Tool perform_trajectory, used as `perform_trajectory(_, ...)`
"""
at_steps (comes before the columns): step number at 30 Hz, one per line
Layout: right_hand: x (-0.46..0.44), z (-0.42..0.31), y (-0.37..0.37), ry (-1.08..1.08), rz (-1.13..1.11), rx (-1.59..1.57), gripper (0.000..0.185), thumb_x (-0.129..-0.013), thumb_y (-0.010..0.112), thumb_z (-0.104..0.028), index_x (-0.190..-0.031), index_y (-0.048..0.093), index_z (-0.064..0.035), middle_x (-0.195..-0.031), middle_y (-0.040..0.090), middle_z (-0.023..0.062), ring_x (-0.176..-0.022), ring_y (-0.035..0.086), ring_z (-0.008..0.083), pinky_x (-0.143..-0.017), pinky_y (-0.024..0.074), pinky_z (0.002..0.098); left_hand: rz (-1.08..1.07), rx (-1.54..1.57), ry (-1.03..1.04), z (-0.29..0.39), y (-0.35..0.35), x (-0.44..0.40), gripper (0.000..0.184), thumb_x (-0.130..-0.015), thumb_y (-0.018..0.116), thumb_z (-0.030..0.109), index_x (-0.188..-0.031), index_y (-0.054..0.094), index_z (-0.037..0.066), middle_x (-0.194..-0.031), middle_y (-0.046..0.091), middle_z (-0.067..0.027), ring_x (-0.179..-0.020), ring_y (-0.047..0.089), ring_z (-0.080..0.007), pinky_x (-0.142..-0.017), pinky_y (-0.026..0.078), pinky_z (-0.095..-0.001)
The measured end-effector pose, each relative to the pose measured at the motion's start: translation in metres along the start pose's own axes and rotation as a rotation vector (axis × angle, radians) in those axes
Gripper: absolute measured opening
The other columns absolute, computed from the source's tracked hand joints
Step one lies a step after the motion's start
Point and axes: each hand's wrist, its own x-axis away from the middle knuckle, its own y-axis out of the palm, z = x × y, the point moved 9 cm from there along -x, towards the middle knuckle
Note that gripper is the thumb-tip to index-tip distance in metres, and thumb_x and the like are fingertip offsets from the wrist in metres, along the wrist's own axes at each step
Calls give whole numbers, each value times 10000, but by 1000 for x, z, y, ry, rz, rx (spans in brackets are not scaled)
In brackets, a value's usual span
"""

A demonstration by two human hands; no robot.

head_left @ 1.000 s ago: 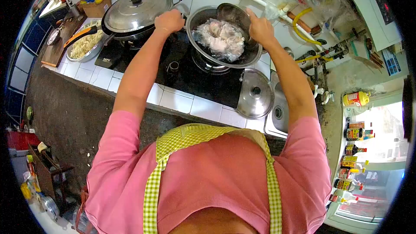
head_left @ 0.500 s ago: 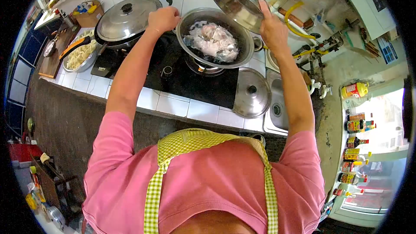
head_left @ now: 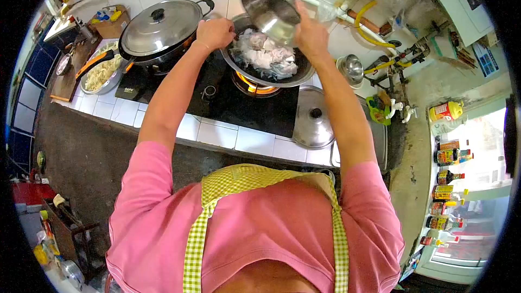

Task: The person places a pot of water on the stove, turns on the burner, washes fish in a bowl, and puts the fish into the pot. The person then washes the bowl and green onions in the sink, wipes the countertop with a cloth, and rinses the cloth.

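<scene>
A metal wok (head_left: 305,77) sits on the right burner, with pale, wet pieces of raw meat or fish (head_left: 266,54) in it. My left hand (head_left: 215,34) is closed at the wok's left side, where its handle is; the fingers hide most of that handle. In my right hand (head_left: 311,35) is a steel bowl (head_left: 266,11), gripped by its right rim. The bowl is tipped over the far side of the wok, its inside facing me. Orange flame (head_left: 255,88) glows under the wok.
A lidded black wok (head_left: 163,30) stands on the left burner. Further left are a bowl of pale shredded food (head_left: 103,73) and a wooden board (head_left: 69,84). A steel lid (head_left: 313,122) lies right of the black hob (head_left: 217,111). Small steel bowls (head_left: 351,69) stand beyond.
The steel bowl and my right hand have moved left, further over the wok. The wok's right side has dropped behind my arm's line, and flame now shows beneath. My left hand has shifted slightly right.
</scene>
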Motion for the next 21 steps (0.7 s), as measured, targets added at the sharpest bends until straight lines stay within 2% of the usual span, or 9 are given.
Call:
perform_trajectory(1,-4,4,-15,33,37,-64,568,-727,471,-96,-1240,296,-268,-668,569,194,-607,562,374,-626,452,471,-5,-2,18,2,-1,2,219,-702,525,281,-880,617,193,-834,610,-80,-792,580,-263,-701,424,-416)
perform_trajectory(2,-3,11,-13,150,-112,-19,590,-698,473,-80,-1240,300,-237,-751,572,214,-657,558,350,-610,450,447,-5,-1,14,1,1,2,219,-702,525,281,-880,617,193,-834,610,-80,-792,580,-263,-701,424,-416)
perform_trajectory(10,23,22,-29,79,-196,-32,570,-680,477,-53,-1208,355,-230,-739,561,228,-667,548,375,-622,436,457,-148,-84,255,45,30,3,286,-705,482,196,-956,609,251,-881,601,-62,-858,547,-271,-758,372,-393)
perform_trajectory(13,26,46,-52,151,-155,-49,558,-678,464,-49,-1204,358,-204,-763,554,233,-658,548,367,-612,431,448,-186,-116,286,62,35,-5,303,-698,484,193,-972,602,249,-991,566,-62,-969,495,-262,-812,326,-429)
perform_trajectory(15,28,69,-74,230,94,-66,535,-678,455,-54,-1192,375,-180,-755,551,236,-612,537,378,-591,427,443,-187,-131,309,73,42,-8,315,-688,487,190,-977,601,244,-1071,537,-63,-1047,455,-255,-848,287,-450)
perform_trajectory(17,36,89,-80,284,153,-8,496,-685,437,-62,-1171,401,-154,-759,567,211,-554,549,339,-566,441,407,-266,-287,400,88,57,-10,315,-683,524,225,-991,589,243,-1120,504,-60,-1085,420,-259,-867,248,-499)
perform_trajectory(18,45,111,-75,426,135,-125,492,-686,463,-88,-1171,393,-126,-776,564,228,-591,555,348,-619,440,413,-369,-230,415,92,64,-6,320,-683,556,264,-999,578,230,-1102,515,-59,-1081,424,-266,-877,214,-538)
perform_trajectory(20,76,153,-55,798,19,-457,415,-698,472,-68,-1109,414,-52,-840,562,201,-567,566,259,-521,466,360,-405,-255,420,91,78,-6,326,-691,559,273,-1014,571,232,-1098,518,-56,-1081,423,-266,-881,201,-553)
perform_trajectory(21,86,156,-59,809,25,-457,415,-698,472,-68,-1109,414,-52,-840,562,201,-567,566,259,-521,466,360,-443,-279,415,90,85,-4,333,-699,561,282,-1029,563,233,-1094,522,-54,-1082,423,-266,-885,188,-567)
